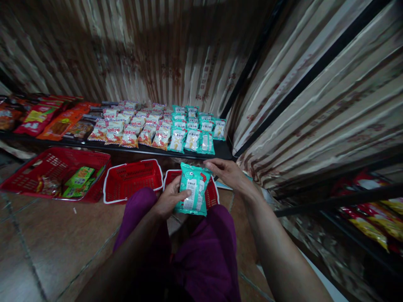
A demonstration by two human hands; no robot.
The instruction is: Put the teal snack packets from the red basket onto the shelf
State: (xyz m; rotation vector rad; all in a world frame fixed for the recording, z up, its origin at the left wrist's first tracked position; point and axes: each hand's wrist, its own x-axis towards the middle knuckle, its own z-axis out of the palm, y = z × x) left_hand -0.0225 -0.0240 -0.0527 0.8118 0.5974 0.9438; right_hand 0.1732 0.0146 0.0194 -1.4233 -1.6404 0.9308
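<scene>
A teal snack bag with a printed label facing up is held above my knees. My left hand grips its left side, thumb on the front. At the bag's top right corner, my right hand pinches the edge between thumb and fingers. Behind the bag is a red basket with a white rim, partly hidden. Beyond it, teal and white bags stand in rows at the right end of a black shelf.
White and orange bags and red and orange packs fill the shelf leftward. A red basket and a larger one holding green packs stand on the floor. At right, a rack holds yellow and red bags.
</scene>
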